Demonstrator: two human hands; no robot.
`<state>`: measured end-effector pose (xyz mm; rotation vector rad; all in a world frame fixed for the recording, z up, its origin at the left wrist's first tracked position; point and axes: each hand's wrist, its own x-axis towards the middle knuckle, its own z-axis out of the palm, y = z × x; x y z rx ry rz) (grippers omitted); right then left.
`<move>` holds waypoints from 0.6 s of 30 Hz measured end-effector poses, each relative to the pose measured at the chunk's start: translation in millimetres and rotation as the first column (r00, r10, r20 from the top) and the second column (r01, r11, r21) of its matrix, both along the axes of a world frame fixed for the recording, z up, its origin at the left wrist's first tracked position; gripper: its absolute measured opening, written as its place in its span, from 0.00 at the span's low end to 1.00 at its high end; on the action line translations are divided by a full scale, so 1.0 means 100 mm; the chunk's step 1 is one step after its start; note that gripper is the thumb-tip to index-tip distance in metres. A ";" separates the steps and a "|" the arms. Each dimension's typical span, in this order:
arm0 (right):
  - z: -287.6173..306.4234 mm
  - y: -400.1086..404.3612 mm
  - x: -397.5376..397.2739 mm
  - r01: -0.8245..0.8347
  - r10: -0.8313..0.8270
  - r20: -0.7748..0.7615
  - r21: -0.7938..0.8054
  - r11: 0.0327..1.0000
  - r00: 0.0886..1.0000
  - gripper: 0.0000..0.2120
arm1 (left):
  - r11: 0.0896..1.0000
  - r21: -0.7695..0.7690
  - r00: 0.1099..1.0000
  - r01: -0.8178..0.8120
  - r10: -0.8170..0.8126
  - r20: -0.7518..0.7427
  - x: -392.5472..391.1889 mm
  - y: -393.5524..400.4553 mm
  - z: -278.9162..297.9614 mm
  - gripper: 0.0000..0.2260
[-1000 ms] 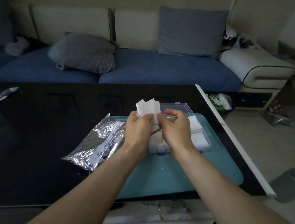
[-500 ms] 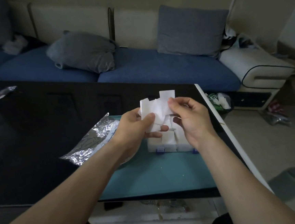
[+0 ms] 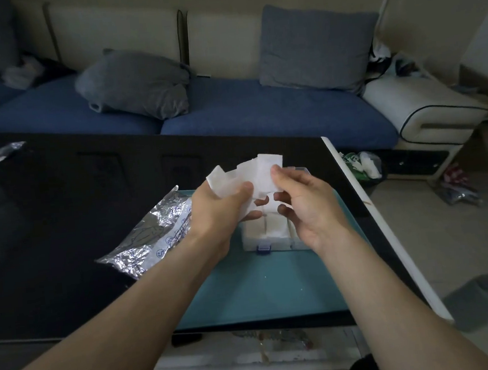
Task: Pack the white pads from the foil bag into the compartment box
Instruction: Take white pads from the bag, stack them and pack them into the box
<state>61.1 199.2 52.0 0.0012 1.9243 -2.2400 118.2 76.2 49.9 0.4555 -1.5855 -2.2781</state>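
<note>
Since 1 second ago, the pads (image 3: 246,178) have been lifted from just above the box (image 3: 266,230) and fanned out, so sorting seems underway. They are gripped by the left hand (image 3: 220,209) and pinched by the right hand (image 3: 303,200) above the box.

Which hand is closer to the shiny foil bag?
The left hand. It holds white pads right beside the foil bag, at its right end. The right hand is farther right, above the compartment box.
</note>
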 end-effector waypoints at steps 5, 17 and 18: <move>-0.07 -0.06 0.01 0.021 -0.024 0.052 0.070 0.997 0.998 0.09 | 0.998 -0.051 0.998 0.049 -0.050 -0.030 0.00 0.03 -0.03 0.10; 0.05 0.20 -0.06 -0.154 0.175 -0.088 0.203 0.967 0.981 0.05 | 0.975 -0.134 0.984 0.176 -0.174 0.023 0.06 -0.09 0.00 0.06; 0.05 0.18 -0.05 -0.108 0.127 -0.091 0.195 0.975 0.988 0.05 | 0.977 -0.138 0.987 0.161 -0.158 0.030 0.06 -0.08 -0.01 0.06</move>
